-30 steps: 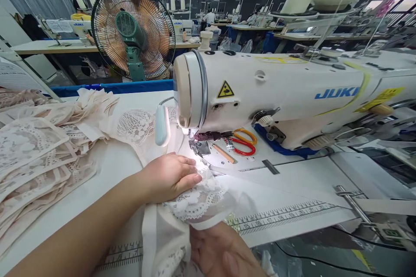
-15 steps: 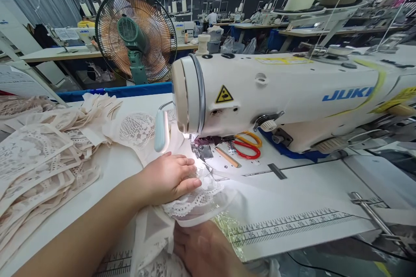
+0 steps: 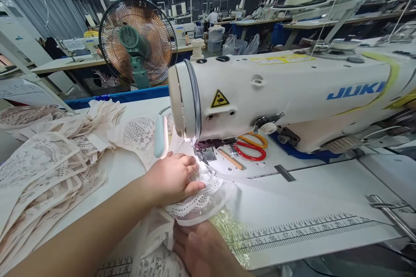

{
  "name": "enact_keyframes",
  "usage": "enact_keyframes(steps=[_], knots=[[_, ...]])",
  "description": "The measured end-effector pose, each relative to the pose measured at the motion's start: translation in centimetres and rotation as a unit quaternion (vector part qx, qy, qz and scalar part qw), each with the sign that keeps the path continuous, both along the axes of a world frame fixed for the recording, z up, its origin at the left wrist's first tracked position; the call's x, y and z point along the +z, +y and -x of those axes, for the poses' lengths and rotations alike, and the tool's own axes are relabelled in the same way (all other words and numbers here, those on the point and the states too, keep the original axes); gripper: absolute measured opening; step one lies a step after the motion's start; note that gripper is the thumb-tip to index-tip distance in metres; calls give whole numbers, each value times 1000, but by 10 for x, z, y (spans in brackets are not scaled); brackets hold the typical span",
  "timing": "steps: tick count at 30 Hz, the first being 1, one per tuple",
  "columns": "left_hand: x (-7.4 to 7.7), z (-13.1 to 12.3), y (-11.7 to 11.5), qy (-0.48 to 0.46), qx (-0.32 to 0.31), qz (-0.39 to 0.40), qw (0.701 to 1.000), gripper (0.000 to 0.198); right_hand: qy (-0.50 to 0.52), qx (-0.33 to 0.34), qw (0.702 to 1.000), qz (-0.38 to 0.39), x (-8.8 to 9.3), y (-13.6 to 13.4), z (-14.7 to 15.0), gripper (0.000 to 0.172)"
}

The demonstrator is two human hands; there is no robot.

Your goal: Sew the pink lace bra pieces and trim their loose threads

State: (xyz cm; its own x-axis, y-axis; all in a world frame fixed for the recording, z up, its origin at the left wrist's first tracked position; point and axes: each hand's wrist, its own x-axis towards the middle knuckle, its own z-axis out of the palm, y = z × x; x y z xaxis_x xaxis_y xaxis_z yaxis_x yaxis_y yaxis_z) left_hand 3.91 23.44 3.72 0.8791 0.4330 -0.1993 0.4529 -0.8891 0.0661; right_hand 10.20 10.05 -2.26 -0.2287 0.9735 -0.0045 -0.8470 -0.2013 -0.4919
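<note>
My left hand (image 3: 172, 177) lies flat, fingers stretched out, pressing a white lace piece (image 3: 198, 201) onto the table just in front of the presser foot (image 3: 202, 155) of a white JUKI sewing machine (image 3: 286, 95). My right hand (image 3: 203, 249) is low at the frame's bottom edge, under the near edge of the same lace, gripping the fabric; its fingers are mostly hidden by the cloth. A pale elastic strip (image 3: 253, 177) runs from the foot toward the right.
A heap of beige lace pieces (image 3: 45, 169) fills the table's left. Red and orange scissors (image 3: 251, 147) and a wooden-handled tool (image 3: 230, 159) lie behind the needle. A printed ruler (image 3: 302, 229) runs along the table's front. A green standing fan (image 3: 138, 43) stands behind.
The view has shifted slightly; my left hand has crept a little toward the presser foot with the lace. My right hand has slid left beneath the fabric.
</note>
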Motion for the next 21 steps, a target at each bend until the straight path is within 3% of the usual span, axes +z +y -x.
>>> enact_keyframes(steps=[11, 16, 19, 21], knots=[[-1, -7, 5, 31, 17, -41, 999, 53, 49, -35, 998, -4, 7, 5, 7, 49], [-2, -10, 8, 41, 16, -85, 995, 54, 63, -77, 995, -29, 3, 15, 18, 60], [-4, -9, 8, 55, 15, -97, 994, 61, 0, -72, 996, -49, -4, 12, 16, 63], [-5, -6, 8, 76, 15, -87, 993, 72, -106, -38, 991, -78, -10, 1, 3, 61]])
